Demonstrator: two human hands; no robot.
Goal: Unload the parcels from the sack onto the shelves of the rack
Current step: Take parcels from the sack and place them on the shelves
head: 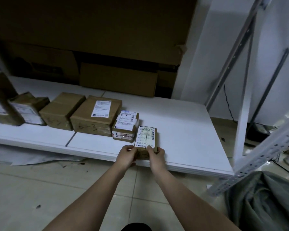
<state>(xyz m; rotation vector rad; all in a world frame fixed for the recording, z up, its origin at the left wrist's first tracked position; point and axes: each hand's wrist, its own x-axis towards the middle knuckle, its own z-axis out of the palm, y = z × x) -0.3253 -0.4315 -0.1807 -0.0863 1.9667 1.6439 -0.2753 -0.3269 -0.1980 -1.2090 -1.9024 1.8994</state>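
Observation:
A small brown parcel with a white label lies on the low white shelf, at the right end of a row of parcels. My left hand grips its near left corner and my right hand grips its near right corner, thumbs on top. To its left stand a small labelled parcel, a larger labelled box, a plain box and more parcels at the far left. The grey-green sack slumps on the floor at the lower right.
White perforated rack uprights rise at the right beside the sack. Flat cardboard boxes lean against the back of the shelf. The shelf's right half is bare white board. Beige floor tiles lie below the shelf edge.

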